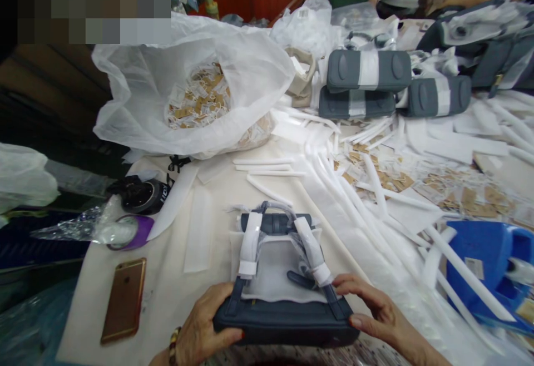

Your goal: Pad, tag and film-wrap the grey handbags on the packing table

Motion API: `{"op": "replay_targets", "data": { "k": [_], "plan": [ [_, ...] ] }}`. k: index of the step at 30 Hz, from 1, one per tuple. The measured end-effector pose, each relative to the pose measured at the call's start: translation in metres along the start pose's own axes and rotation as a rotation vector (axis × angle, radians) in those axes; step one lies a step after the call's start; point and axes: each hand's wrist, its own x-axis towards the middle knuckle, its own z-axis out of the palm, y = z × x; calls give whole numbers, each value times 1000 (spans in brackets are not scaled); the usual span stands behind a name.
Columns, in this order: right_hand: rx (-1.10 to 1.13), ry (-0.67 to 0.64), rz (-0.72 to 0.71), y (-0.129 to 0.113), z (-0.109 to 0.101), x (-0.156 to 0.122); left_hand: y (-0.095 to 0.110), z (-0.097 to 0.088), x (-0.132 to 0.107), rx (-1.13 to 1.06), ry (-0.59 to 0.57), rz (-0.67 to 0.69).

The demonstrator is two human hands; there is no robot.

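1. If twelve on the bench (167,299) points away from the wearer, the dark blue bag (287,324) lies at the centre of the dial, close to the body, its long axis running from nine to three.
2. Its wrapped straps (250,238) reach from the near body towards twelve, with a pale panel (275,268) showing between them.
3. The left hand (206,321) is clamped on the bag's nine o'clock end, thumb along the near edge; its other fingers go largely out of sight behind that end, so their exact hold is hard to judge.
4. The right hand (377,313) grips the three o'clock end, thumb at the corner, fingertips by the foot of the strap on that side.
5. Neither hand is nearer: both touch the bag and stand well apart, its whole length between them. That crosswise line, hand to bag to hand, seems the relation that counts most.
6. Outward, a phone (124,300) lies at nine, a purple roll (145,230) at ten, a white sack (250,71) holding tags (200,99) at eleven, and thin white strips (267,161) at twelve.
7. Stacked dark bags (346,71) sit near one, loose tags (475,199) at two, and a blue bin (463,238) between two and three.
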Motion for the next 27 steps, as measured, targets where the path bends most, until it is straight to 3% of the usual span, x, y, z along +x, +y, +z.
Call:
{"op": "replay_targets", "data": {
  "k": [4, 7, 14, 19, 23, 27],
  "plan": [
    [-153, -2, -19, -1, 4, -3, -7, 4, 1, 26, 10, 95],
    [-257, -14, -18, -3, 9, -3, -7, 7, 2, 10, -37, 39],
    [-280, 80, -96, 15, 21, -3, 0, 12, 6, -151, -64, -196],
    [-229, 95, 63, 21, 24, 8, 5, 16, 16, -289, -32, -437],
    [-90, -27, 150, 11, 24, 20, 9, 11, 27, -602, -182, -685],
    [15, -109, 136, 3, 20, 33, 5, 10, 35, -794, -252, -736]
  ]
}}
